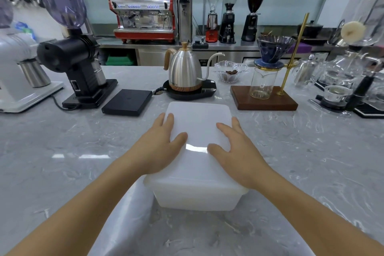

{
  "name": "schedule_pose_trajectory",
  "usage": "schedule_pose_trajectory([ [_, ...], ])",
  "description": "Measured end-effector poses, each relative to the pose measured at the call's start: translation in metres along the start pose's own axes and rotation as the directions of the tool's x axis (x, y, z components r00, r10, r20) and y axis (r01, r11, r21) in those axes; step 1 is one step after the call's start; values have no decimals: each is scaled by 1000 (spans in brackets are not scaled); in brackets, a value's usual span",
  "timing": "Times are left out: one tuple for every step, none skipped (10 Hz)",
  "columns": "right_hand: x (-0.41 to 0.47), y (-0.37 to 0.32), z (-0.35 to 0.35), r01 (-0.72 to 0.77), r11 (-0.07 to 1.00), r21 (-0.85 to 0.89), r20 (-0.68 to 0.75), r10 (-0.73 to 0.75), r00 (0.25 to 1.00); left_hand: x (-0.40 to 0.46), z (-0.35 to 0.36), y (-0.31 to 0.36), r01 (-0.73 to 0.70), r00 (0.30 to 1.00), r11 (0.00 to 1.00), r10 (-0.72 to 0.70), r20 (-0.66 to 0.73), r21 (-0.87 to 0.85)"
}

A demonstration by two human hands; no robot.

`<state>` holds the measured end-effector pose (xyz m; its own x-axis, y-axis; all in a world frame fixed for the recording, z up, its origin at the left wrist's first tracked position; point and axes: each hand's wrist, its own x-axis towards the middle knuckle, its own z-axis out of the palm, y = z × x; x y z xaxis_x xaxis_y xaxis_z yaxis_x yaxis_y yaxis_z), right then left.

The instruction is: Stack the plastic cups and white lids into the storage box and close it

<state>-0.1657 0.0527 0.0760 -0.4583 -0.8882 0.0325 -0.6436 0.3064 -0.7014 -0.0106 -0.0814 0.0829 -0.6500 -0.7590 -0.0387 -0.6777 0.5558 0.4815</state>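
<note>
Left hand [160,147], right hand [234,151] flat, fingers spread on box [197,199] lid [199,122]. Risk: uneven press leaves far edge unseated.

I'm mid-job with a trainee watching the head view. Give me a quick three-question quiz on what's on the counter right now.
1. True or false: the lid already lies on top of the storage box.
2. Which does the left hand do? A) lies flat on the lid B) lifts the kettle C) hangs off the counter
3. Fill in: the black scale lies to the ___ of the kettle in the picture.

Key
1. True: the lid covers the box; whether it has snapped shut cannot be told.
2. A: both the left hand and the right hand lie on the lid with straight fingers.
3. Left.
</note>
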Motion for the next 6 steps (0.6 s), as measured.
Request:
schedule_pose_trajectory([
  [18,2,-1,17,1000,4,3,-17,1000,12,-2,2,11,1000,1000,-11,-7,-2],
  [36,5,-1,21,1000,-5,-2,-21,1000,26,-3,5,15,1000,1000,-15,-19,-5],
  [49,5,-10,16,999,-49,-7,-17,1000,36,-5,12,24,998,999,-25,-53,-23],
  [56,4,-16,27,994,-102,-7,-28,1000,42,-7,20,25,996,1000,-24,-91,13],
  [58,7,-24,74,984,-160,-61,-85,995,44,-6,19,-58,972,968,110,-208,243],
  [64,0,-55,255,933,-254,-268,-322,908,51,-21,27,-257,868,931,340,-362,260],
])
